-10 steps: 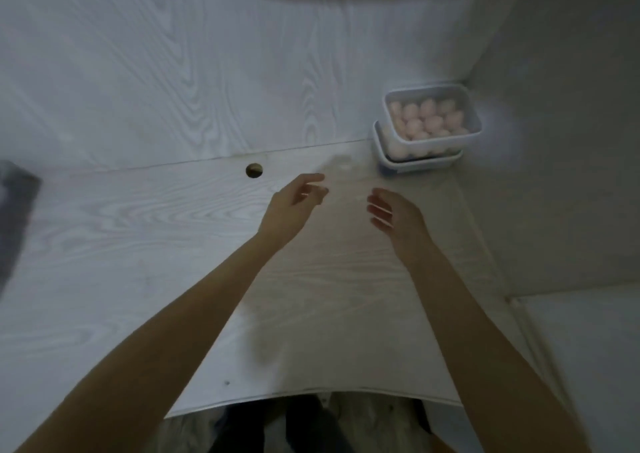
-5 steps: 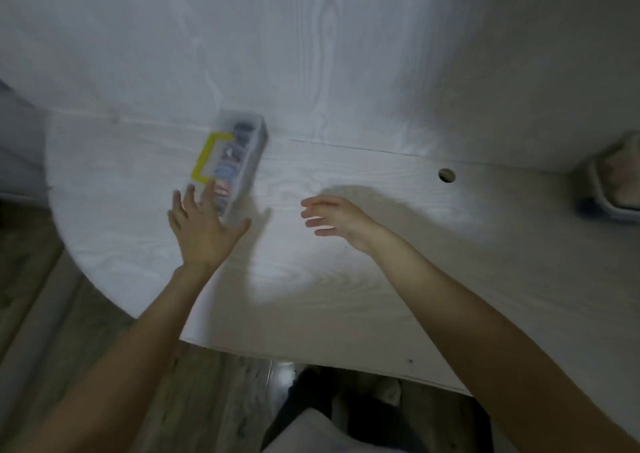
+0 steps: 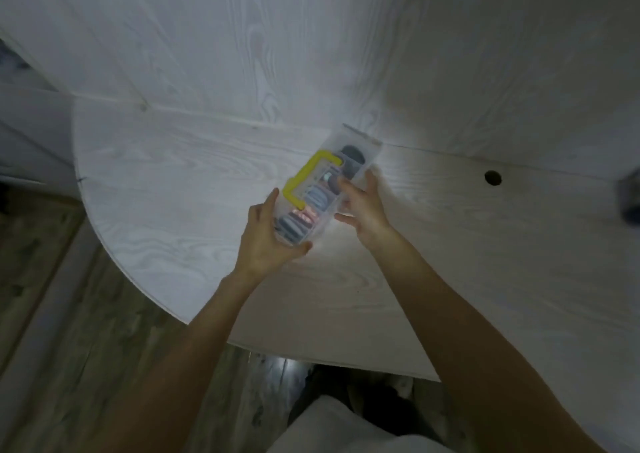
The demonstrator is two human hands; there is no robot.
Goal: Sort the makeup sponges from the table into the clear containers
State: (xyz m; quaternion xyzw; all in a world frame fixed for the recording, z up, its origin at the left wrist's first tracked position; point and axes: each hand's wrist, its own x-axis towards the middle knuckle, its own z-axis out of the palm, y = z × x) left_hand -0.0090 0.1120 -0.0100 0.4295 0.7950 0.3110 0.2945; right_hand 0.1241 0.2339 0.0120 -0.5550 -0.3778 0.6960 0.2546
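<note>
- Both hands hold a clear box (image 3: pixel 325 189) over the middle of the table (image 3: pixel 173 189), lifted a little and tilted, its long side running from near left to far right.
- The left hand (image 3: pixel 265 241) grips the near end, thumb curled under the corner and fingers up along the left wall.
- The right hand (image 3: pixel 363 206) grips the right wall, fingers wrapped on the side and one fingertip on the lid.
- A yellow handle (image 3: pixel 304 179) sits on the lid, toward the left edge.
- Through the plastic, dark, blue-grey and pinkish rounded pieces (image 3: pixel 301 220) show in divided compartments; they are too blurred to say what they are.
- The table is pale wood grain with a rounded left edge, pushed against a wall (image 3: pixel 311 54) of the same pale grain.
- A small round hole (image 3: pixel 492 177) sits in the table to the far right, well apart from the box.
- At the right edge a dark blurred shape (image 3: pixel 631 203) is cut off by the frame; I cannot tell what it is.
- Wood-plank floor (image 3: pixel 69 314) shows to the near left, below the table.
</note>
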